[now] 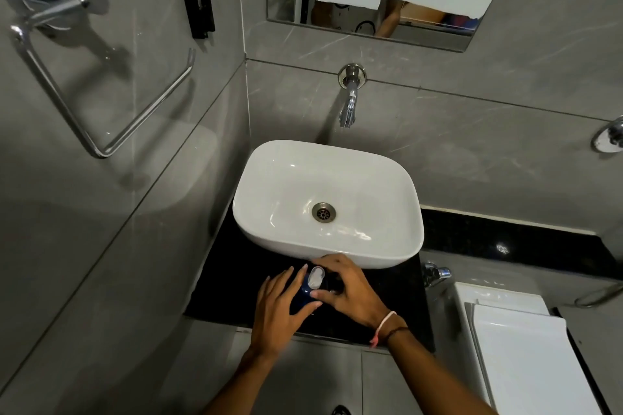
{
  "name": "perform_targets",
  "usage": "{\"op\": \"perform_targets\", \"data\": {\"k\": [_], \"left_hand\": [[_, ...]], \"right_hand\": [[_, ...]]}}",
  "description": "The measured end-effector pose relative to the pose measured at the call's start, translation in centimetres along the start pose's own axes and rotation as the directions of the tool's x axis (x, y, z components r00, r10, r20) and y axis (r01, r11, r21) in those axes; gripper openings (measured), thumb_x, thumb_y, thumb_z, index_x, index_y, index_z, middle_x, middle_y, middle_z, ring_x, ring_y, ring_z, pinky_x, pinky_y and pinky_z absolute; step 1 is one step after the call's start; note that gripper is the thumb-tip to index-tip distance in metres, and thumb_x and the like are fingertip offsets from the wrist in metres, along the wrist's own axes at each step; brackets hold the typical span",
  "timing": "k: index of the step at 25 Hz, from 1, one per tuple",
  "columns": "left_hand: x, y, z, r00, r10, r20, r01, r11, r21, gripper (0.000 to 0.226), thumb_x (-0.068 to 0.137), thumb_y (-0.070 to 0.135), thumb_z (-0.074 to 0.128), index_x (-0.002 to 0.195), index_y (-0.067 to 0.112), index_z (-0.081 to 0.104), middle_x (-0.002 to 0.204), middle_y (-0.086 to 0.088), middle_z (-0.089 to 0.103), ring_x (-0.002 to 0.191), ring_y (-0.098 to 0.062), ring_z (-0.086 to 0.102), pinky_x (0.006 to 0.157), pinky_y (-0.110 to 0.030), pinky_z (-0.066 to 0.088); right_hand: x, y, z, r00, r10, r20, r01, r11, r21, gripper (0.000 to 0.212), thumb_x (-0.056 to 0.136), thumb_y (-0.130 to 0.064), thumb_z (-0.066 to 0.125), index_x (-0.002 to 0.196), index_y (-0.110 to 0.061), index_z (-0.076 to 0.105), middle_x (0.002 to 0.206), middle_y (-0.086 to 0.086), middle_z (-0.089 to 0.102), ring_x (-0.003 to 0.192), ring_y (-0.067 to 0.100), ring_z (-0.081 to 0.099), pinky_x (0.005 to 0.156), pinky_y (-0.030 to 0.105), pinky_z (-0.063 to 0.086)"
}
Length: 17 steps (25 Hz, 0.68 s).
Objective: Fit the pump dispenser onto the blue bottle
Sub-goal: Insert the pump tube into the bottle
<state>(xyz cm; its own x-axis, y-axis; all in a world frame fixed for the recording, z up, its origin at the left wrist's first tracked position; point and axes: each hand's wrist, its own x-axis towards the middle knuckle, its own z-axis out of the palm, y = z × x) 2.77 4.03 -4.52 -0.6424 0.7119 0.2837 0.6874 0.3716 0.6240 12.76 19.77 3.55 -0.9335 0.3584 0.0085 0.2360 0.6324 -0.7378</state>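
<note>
A view from above of a bathroom counter [387,283], black, with a white basin [269,199] on it. At the counter's front edge, just before the basin, two bare hands meet around a small blue bottle [305,290]. The left hand [279,307] cups the bottle from the left, fingers curved loosely around its side, thumb under it. The right hand [350,290] reaches in from the right, fingers curled over the bottle's far side, thumb pressed against its near side; a pink band sits on that wrist. The white pump [317,276] shows at the bottle's top, between the two hands, facing up at the camera. The bottle stands roughly upright, its long axis pointing toward the viewer and leaning slightly left. The right hand is nearer the pump, so it likely does the seating or twisting while the left steadies. No label or writing can be read
</note>
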Motion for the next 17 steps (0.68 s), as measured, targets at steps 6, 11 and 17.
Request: {"op": "perform_targets", "data": {"k": [6, 11, 17], "left_hand": [[0.8, -1.6, -0.9, 0.991, 0.108, 0.080, -0.113, 0.991, 0.072, 0.062, 0.090, 0.066, 0.045, 0.136, 0.025, 0.054, 0.133, -0.008, 0.061, 0.123, -0.026, 0.056, 0.105, -0.050, 0.043], [1.1, -2.2, -1.1, 0.985, 0.126, 0.120, -0.138, 0.986, 0.097, 0.059, 0.090, 0.063, 0.048, 0.138, 0.029, 0.051, 0.133, -0.007, 0.061, 0.123, -0.025, 0.056, 0.105, -0.051, 0.043], [1.1, -2.4, -1.2, 0.982, 0.121, 0.148, -0.138, 0.984, 0.109, 0.057, 0.090, 0.059, 0.055, 0.138, 0.028, 0.052, 0.133, -0.007, 0.061, 0.124, -0.025, 0.056, 0.103, -0.051, 0.044]], "right_hand": [[-1.1, 1.0, 0.1, 0.986, 0.093, -0.140, -0.078, 0.991, 0.110, 0.040, 0.078, -0.015, 0.089, 0.114, -0.013, 0.073, 0.114, 0.003, 0.070, 0.104, 0.010, 0.066, 0.093, 0.030, 0.058], [-0.5, 0.7, 0.7, 0.994, 0.062, -0.089, -0.052, 0.993, 0.109, 0.036, 0.082, -0.016, 0.086, 0.115, -0.013, 0.074, 0.121, 0.004, 0.069, 0.113, 0.012, 0.065, 0.101, 0.032, 0.056], [-0.1, 0.9, 1.3, 0.992, 0.057, -0.109, -0.040, 0.987, 0.154, 0.040, 0.078, -0.018, 0.090, 0.114, -0.017, 0.072, 0.116, 0.001, 0.069, 0.108, 0.010, 0.066, 0.095, 0.029, 0.057]]}}
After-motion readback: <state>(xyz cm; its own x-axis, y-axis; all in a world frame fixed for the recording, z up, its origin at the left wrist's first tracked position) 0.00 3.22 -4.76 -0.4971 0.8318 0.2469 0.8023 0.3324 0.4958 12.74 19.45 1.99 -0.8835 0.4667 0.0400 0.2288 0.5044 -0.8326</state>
